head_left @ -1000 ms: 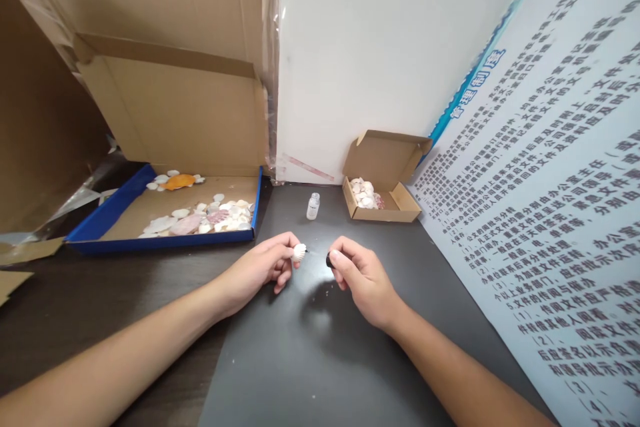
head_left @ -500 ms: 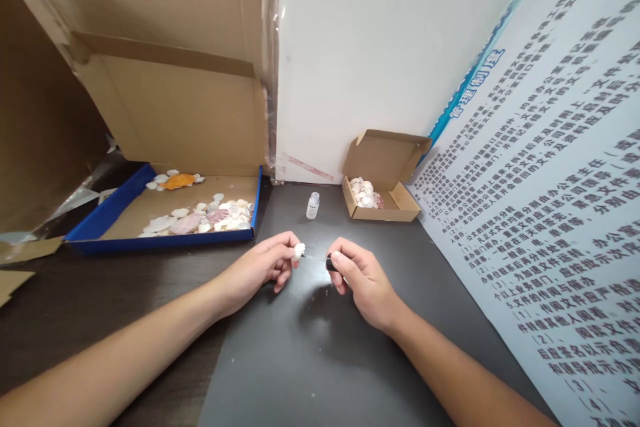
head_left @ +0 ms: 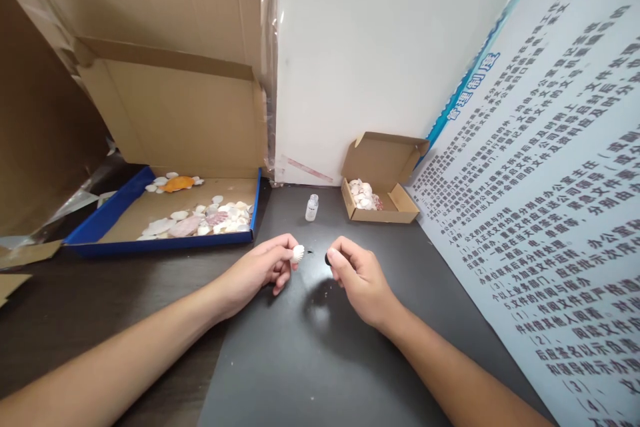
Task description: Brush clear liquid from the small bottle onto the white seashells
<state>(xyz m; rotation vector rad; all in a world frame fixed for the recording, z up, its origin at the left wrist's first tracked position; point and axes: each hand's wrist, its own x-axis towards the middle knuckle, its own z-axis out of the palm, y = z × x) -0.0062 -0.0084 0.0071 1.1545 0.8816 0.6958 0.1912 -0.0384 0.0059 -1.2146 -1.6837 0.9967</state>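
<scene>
My left hand (head_left: 274,261) pinches a small white ribbed seashell (head_left: 298,253) between thumb and fingertips. Opposite it, my right hand (head_left: 357,277) grips a black bottle cap (head_left: 328,258) whose thin applicator points left, its dark brush tip (head_left: 310,251) just right of the shell with a small gap between them. Beyond both hands a small clear glass bottle (head_left: 311,209) with a white label stands upright, its neck uncapped.
On the left lies a blue-edged cardboard box (head_left: 165,247), lid up, holding many shells and an orange shell piece (head_left: 179,183). A smaller open carton (head_left: 385,215) with shells stands back right. A printed board (head_left: 545,200) slopes along the right side.
The brush tip has drawn away from the shell, opening a small gap. The shell has turned so its ribbed face shows more; the right-hand cap has tilted.
</scene>
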